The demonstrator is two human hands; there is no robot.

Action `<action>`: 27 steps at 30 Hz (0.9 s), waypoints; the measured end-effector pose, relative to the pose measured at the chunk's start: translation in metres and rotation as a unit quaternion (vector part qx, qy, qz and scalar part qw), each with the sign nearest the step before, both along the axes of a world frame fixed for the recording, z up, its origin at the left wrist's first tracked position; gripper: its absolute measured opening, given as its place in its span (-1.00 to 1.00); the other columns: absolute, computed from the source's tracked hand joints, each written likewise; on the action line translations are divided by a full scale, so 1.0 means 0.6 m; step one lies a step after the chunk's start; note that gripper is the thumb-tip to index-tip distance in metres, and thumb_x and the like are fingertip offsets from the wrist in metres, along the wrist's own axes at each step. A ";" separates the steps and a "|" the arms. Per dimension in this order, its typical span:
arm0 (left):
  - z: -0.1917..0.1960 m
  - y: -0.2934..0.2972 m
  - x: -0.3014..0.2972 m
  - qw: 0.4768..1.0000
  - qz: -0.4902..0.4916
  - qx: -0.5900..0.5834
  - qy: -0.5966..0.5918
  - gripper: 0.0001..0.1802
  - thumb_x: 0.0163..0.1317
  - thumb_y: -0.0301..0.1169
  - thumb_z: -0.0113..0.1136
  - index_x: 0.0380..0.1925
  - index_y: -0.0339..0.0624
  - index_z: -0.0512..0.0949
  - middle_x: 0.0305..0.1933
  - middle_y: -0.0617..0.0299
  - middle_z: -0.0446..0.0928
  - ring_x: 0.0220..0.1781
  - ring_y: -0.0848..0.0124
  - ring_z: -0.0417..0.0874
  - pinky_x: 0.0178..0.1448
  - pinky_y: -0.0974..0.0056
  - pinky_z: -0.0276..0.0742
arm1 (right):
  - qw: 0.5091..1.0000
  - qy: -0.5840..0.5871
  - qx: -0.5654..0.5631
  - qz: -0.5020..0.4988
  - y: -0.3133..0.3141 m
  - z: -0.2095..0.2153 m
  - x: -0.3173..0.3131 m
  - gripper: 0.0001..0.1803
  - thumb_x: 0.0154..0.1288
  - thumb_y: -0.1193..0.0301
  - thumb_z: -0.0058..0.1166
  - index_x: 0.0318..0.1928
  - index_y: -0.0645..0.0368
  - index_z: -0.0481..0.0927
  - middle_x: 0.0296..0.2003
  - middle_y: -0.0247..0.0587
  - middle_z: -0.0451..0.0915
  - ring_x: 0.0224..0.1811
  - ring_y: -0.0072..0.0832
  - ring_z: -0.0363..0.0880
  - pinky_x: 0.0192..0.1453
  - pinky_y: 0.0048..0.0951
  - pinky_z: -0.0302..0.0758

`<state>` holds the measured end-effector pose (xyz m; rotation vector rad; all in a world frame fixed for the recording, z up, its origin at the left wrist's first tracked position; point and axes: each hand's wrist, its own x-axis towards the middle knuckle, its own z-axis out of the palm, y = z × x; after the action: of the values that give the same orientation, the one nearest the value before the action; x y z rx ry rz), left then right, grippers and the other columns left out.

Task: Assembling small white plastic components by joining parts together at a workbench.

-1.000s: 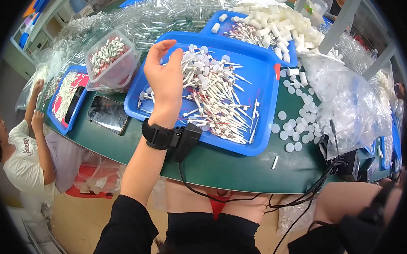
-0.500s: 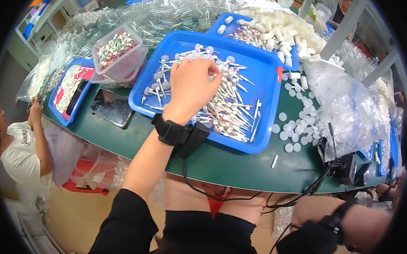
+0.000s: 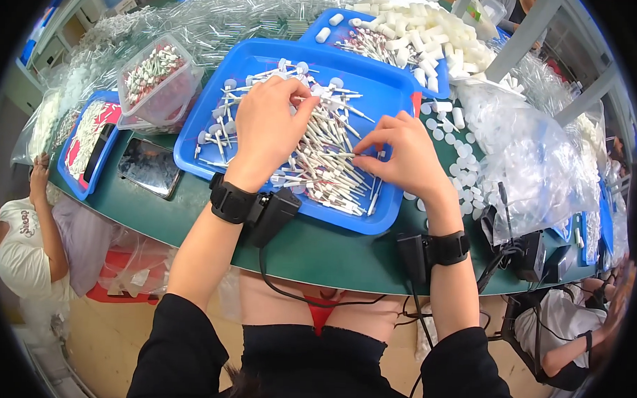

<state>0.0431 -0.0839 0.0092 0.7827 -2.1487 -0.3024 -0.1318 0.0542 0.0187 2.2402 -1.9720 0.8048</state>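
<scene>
A blue tray on the green table holds a heap of thin white sticks with small round heads. My left hand lies over the heap, fingers curled down among the sticks near the tray's middle. My right hand sits at the tray's right side, thumb and forefinger pinched on one white stick. Both wrists wear black bands with cabled boxes.
A second blue tray behind holds white caps and sticks. A clear tub of red-tipped pieces stands left, with a phone and another blue tray. Clear bags and loose white discs lie right. People sit at both sides.
My left hand has slid right and down onto the stick heap. My right hand has come up from below the table edge onto the tray and pinched a stick.
</scene>
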 end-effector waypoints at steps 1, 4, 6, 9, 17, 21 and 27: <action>0.001 0.002 0.000 1.000 0.000 -0.018 -0.005 -0.84 0.09 -0.34 0.28 -0.39 -0.18 0.61 -0.37 0.17 0.52 -0.34 0.18 0.57 -0.23 0.17 0.44 | 1.000 -0.001 0.000 -0.001 0.000 -0.001 0.001 -0.91 -0.03 0.40 0.30 -0.42 0.02 0.70 -0.52 -0.33 0.48 -0.38 -0.42 0.44 -0.26 -0.43 0.36; 0.014 0.017 -0.002 0.999 0.014 0.027 0.040 -0.83 0.12 -0.41 0.25 -0.25 -0.13 0.59 -0.29 0.14 0.48 -0.19 0.20 0.54 -0.15 0.18 0.43 | 0.999 -0.011 0.035 -0.021 -0.004 -0.004 0.002 -0.92 0.01 0.41 0.29 -0.42 0.06 0.67 -0.47 -0.32 0.48 -0.35 -0.40 0.43 -0.23 -0.41 0.37; 0.019 0.020 -0.004 0.995 -0.001 0.039 0.089 -0.80 0.13 -0.43 0.24 -0.21 -0.13 0.58 -0.28 0.14 0.46 -0.21 0.21 0.53 -0.16 0.21 0.42 | 0.993 -0.110 -0.026 -0.017 -0.006 -0.013 -0.003 -0.89 0.11 0.46 0.22 -0.32 0.14 0.59 -0.41 -0.29 0.51 -0.37 -0.39 0.43 -0.22 -0.38 0.38; 0.027 0.021 -0.012 0.981 -0.058 0.047 0.177 -0.69 0.12 -0.47 0.26 -0.09 -0.17 0.54 -0.27 0.21 0.44 -0.27 0.34 0.50 -0.21 0.32 0.37 | 0.916 -0.326 -0.213 -0.095 -0.014 0.000 0.011 -0.84 0.12 0.48 0.16 -0.27 0.19 0.51 -0.38 -0.24 0.53 -0.37 -0.31 0.45 -0.24 -0.33 0.38; -0.002 0.061 -0.030 0.790 -0.403 0.390 0.248 -0.64 0.28 -0.51 0.17 0.08 -0.35 0.47 -0.05 0.19 0.57 -0.34 0.60 0.44 -0.23 0.48 0.38 | 0.932 -0.259 -0.254 0.018 -0.018 -0.004 0.059 -0.77 0.11 0.57 0.14 -0.18 0.11 0.53 -0.36 -0.30 0.60 -0.41 -0.38 0.56 -0.37 -0.44 0.45; -0.001 0.055 -0.031 0.762 -0.363 0.455 0.284 -0.69 0.33 -0.37 0.14 -0.05 -0.40 0.57 -0.22 0.21 0.59 -0.38 0.59 0.46 -0.28 0.47 0.40 | 0.935 -0.272 -0.224 0.038 -0.011 0.000 0.044 -0.81 0.15 0.52 0.19 -0.20 0.14 0.57 -0.37 -0.30 0.61 -0.54 -0.53 0.46 -0.47 -0.55 0.41; -0.001 0.050 -0.026 0.723 -0.335 0.511 0.322 -0.70 0.32 -0.35 0.16 -0.11 -0.39 0.58 -0.29 0.22 0.57 -0.34 0.53 0.54 -0.23 0.45 0.47 | 0.936 -0.296 -0.186 -0.030 -0.003 0.002 0.023 -0.84 0.12 0.53 0.23 -0.23 0.16 0.65 -0.42 -0.40 0.62 -0.59 -0.75 0.36 -0.51 -0.68 0.29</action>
<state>0.0273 -0.0539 0.0086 0.2776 -1.3559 -1.9445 -0.1177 0.0524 0.0198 1.8414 -1.8427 1.8370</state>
